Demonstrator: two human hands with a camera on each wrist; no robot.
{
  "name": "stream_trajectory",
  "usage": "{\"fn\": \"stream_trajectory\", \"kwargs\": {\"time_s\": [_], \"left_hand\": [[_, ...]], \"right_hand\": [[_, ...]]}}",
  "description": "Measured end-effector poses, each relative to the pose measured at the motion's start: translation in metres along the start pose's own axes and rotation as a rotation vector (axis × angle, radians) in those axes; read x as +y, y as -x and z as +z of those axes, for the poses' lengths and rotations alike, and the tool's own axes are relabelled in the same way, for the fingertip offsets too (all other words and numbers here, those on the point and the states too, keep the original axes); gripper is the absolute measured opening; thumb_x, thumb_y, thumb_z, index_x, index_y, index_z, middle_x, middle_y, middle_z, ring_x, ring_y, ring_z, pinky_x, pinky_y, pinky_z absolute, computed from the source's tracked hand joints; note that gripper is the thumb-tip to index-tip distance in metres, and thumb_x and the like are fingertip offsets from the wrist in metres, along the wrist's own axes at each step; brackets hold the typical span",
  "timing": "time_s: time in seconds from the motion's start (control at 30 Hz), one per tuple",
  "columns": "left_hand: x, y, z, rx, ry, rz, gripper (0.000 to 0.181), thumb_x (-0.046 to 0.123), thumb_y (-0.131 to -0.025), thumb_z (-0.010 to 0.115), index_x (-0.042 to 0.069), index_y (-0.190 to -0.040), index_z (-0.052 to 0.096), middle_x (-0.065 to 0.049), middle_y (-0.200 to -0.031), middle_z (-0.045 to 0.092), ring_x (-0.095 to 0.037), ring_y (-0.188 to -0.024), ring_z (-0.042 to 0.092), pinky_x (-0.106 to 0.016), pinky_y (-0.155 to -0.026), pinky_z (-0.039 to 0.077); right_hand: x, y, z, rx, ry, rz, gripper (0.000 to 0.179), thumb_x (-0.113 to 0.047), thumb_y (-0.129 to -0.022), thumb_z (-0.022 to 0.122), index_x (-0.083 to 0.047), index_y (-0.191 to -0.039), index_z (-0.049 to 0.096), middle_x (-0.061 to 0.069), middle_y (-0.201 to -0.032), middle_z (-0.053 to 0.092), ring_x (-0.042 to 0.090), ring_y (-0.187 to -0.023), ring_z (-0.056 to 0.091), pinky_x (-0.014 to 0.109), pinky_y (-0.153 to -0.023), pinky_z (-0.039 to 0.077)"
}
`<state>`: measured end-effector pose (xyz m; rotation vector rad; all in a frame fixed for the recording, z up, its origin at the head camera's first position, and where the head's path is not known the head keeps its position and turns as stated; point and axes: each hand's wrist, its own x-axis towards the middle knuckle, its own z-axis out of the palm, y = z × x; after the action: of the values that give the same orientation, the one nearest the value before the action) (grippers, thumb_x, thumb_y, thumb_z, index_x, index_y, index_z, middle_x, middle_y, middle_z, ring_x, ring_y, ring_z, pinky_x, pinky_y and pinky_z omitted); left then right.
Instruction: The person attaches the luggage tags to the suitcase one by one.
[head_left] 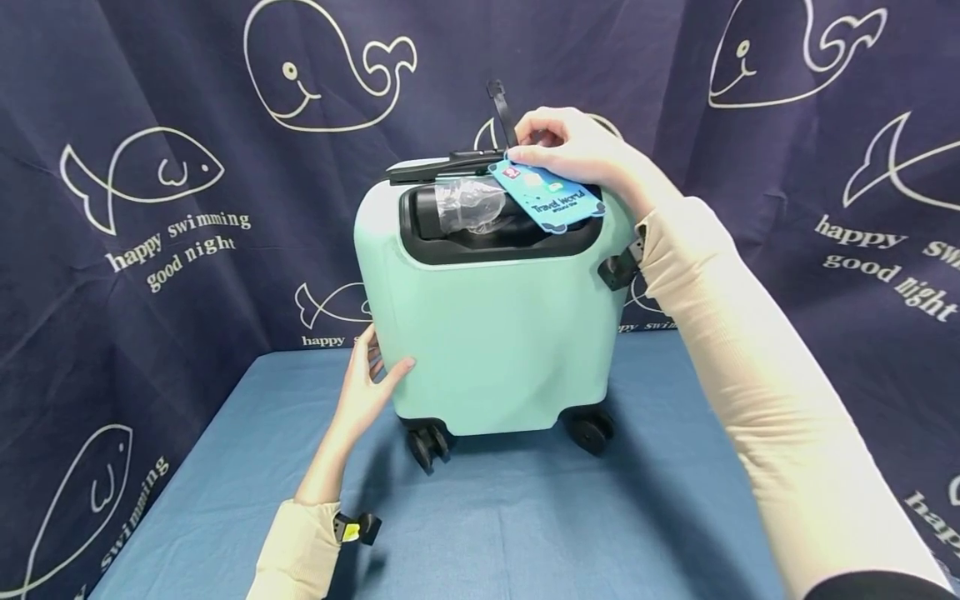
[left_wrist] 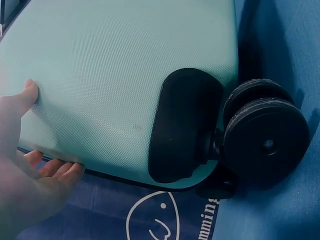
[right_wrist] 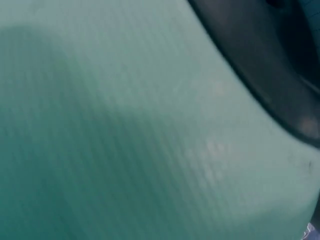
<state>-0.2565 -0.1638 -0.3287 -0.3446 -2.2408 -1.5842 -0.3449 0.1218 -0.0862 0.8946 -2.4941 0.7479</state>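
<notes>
A mint-green suitcase point(head_left: 487, 342) stands on its black wheels point(head_left: 588, 429) in the head view. My left hand point(head_left: 367, 383) holds its lower left side, with the thumb on the front face and the other fingers round the side. The left wrist view shows that hand point(left_wrist: 35, 175) at the suitcase edge, near a double wheel point(left_wrist: 267, 142). On top, my right hand point(head_left: 573, 150) pinches a black strap point(head_left: 502, 108), whose buckled end sticks up. Below its thumb hangs a blue luggage tag point(head_left: 551, 196). The right wrist view shows only the suitcase shell point(right_wrist: 150, 125) and black trim point(right_wrist: 250, 65).
A blue cloth covers the table point(head_left: 525, 517). Close behind hangs a dark blue curtain point(head_left: 465, 50) with white fish and whale drawings. Clear plastic wrap point(head_left: 468, 204) surrounds a black part in the suitcase's front recess.
</notes>
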Motion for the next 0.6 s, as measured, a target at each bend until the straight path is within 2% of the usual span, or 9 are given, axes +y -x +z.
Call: {"fn": "stream_trajectory", "kwargs": {"time_s": [0.3, 0.47, 0.6], "left_hand": [[-0.022, -0.002, -0.002, -0.005, -0.038, -0.017, 0.072, 0.039, -0.076, 0.064, 0.030, -0.135, 0.023, -0.003, -0.130, 0.034, -0.021, -0.119, 0.038, -0.043, -0.100, 0.031], [-0.022, -0.002, -0.002, -0.009, -0.040, -0.015, 0.073, 0.041, -0.077, 0.063, 0.031, -0.136, 0.021, -0.003, -0.132, 0.032, -0.021, -0.120, 0.037, -0.043, -0.100, 0.030], [-0.016, 0.000, -0.002, -0.011, -0.033, -0.031, 0.072, 0.036, -0.078, 0.063, 0.027, -0.136, 0.022, -0.005, -0.133, 0.032, -0.023, -0.120, 0.037, -0.044, -0.100, 0.030]], "right_hand": [[-0.003, 0.004, 0.005, 0.034, -0.037, -0.001, 0.022, -0.031, -0.083, 0.056, -0.009, -0.090, 0.056, -0.006, -0.081, 0.048, 0.009, -0.069, 0.041, 0.019, -0.064, 0.029], [-0.006, 0.006, 0.004, 0.053, -0.031, 0.015, 0.023, -0.030, -0.083, 0.057, -0.009, -0.090, 0.056, -0.007, -0.084, 0.049, 0.008, -0.073, 0.041, 0.018, -0.067, 0.030], [-0.009, 0.008, 0.003, 0.053, -0.031, 0.029, 0.024, -0.032, -0.083, 0.056, -0.010, -0.091, 0.057, -0.007, -0.085, 0.050, 0.008, -0.075, 0.043, 0.017, -0.068, 0.031]]}}
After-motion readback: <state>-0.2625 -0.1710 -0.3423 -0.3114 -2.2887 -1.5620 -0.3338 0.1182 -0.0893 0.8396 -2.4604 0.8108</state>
